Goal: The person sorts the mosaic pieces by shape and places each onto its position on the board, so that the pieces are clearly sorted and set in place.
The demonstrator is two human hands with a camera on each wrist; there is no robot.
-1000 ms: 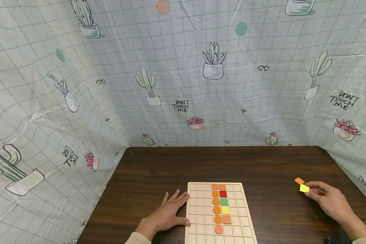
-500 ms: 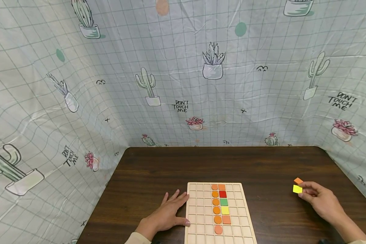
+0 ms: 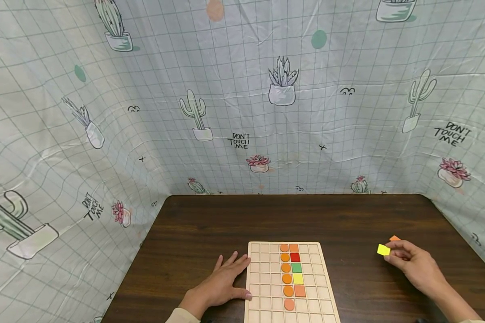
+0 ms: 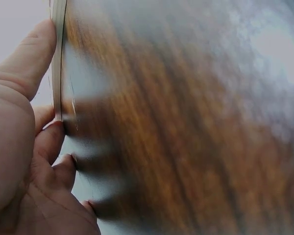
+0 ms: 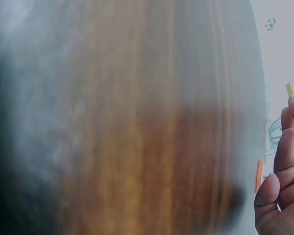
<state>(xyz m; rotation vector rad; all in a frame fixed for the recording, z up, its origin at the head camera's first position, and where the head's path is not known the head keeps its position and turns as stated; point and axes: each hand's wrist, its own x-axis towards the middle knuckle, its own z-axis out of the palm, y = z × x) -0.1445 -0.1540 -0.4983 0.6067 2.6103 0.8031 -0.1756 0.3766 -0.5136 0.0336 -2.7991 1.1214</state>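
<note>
My right hand pinches a yellow square tile between thumb and fingertips, right of the board. In the right wrist view, the same yellow tile pokes out edge-on past the thumb. Just behind that hand lies an orange tile on the table. My left hand spreads its fingers along the left edge of a wooden grid board, thumb and fingertips touching it. On the board runs a column of orange round tiles, the lowest one paler. Beside it stand square tiles in orange, red, green and yellow.
The dark wooden table reaches back to a hanging cloth printed with cacti, which also encloses both sides. The board's near end runs out of the head view at the bottom.
My right hand has moved left with the yellow tile, away from the orange tile, which stays where it was. The left hand and the board have kept their places.
</note>
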